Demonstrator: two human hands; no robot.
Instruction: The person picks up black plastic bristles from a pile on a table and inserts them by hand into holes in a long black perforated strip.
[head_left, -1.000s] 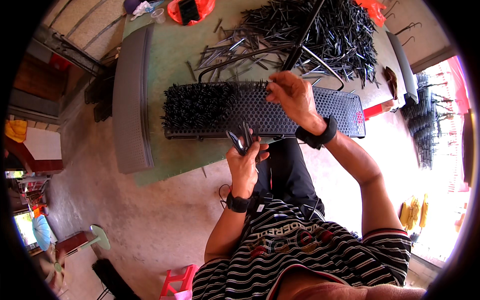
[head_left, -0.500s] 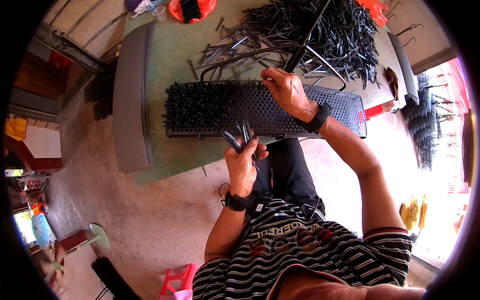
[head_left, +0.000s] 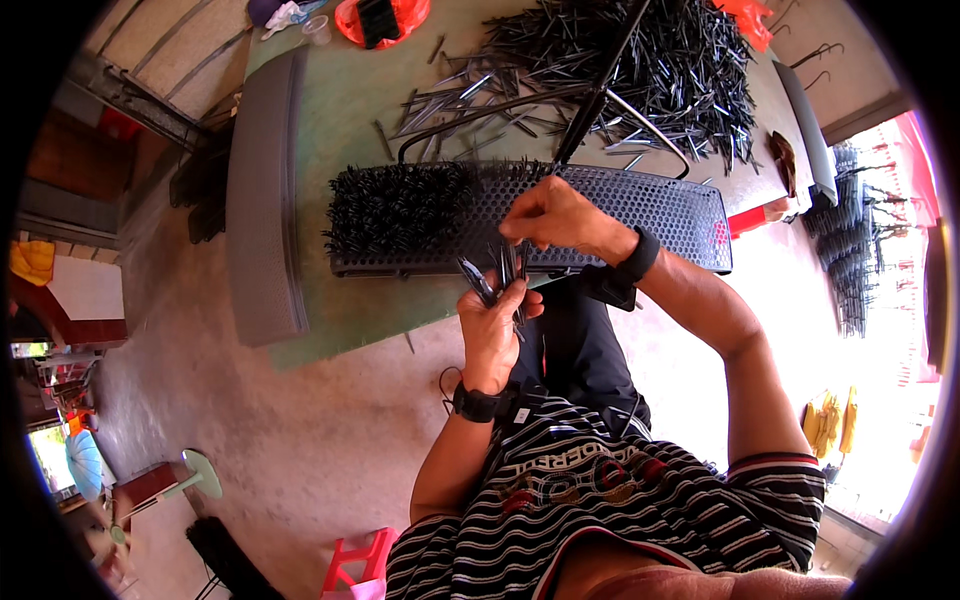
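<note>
My left hand [head_left: 490, 325] is closed round a small bunch of thin black bristle tufts [head_left: 507, 268], which fan upward out of its fingers in front of the panel's near edge. My right hand [head_left: 555, 215] is just above, fingers pinched together at the tips of that bunch; whether they grip a tuft is hidden. Behind both hands lies a long dark perforated panel [head_left: 650, 210]. Its left part is thickly covered with upright black bristles [head_left: 395, 215], with a thinner row along the far edge. Open holes show across its right part.
A large heap of loose black tufts [head_left: 680, 90] covers the far right of the green table [head_left: 340, 130]. A black metal frame [head_left: 590, 115] rises behind the panel. Stacked grey perforated sheets [head_left: 265, 200] lie at left. A red bag [head_left: 385, 20] and clear cup [head_left: 318, 30] sit far left.
My right hand has come back from the panel's far edge toward me, down to the bunch in my left hand. My left hand has shifted slightly right.
</note>
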